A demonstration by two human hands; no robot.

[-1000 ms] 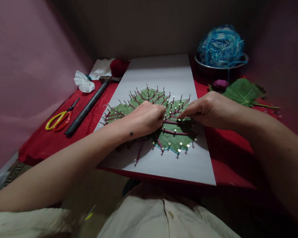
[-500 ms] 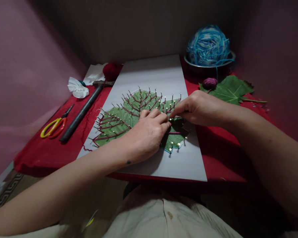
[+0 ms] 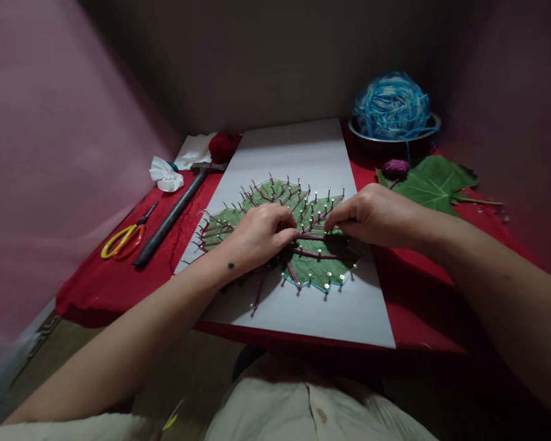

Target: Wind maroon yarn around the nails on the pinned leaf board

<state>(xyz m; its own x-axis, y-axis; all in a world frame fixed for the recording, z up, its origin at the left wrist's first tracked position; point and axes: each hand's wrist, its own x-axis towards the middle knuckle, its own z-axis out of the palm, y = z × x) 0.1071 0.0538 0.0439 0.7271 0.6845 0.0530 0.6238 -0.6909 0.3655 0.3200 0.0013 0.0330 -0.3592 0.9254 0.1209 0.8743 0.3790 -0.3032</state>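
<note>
Several near-edge nails [image 3: 327, 287]: blue thread [image 3: 319, 286] strung between them; this stretch appears done.
Leaf [image 3: 321, 267]: on the white board [image 3: 298, 144], table centre; magenta yarn [image 3: 310, 253] runs along its veins.
Left hand [image 3: 264, 229]: over the leaf's middle, fingers curled; grasp cannot be told.
Right hand [image 3: 371, 211]: fingers pinched at right-side nails; any held thread cannot be told.
Far nails [image 3: 288, 179]: blue thread not discernible; possibly left to wind.
Yarn ball [image 3: 390, 107]: far right, in a bowl [image 3: 356, 133].

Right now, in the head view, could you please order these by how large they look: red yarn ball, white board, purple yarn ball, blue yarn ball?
1. White board
2. Blue yarn ball
3. Red yarn ball
4. Purple yarn ball
</note>
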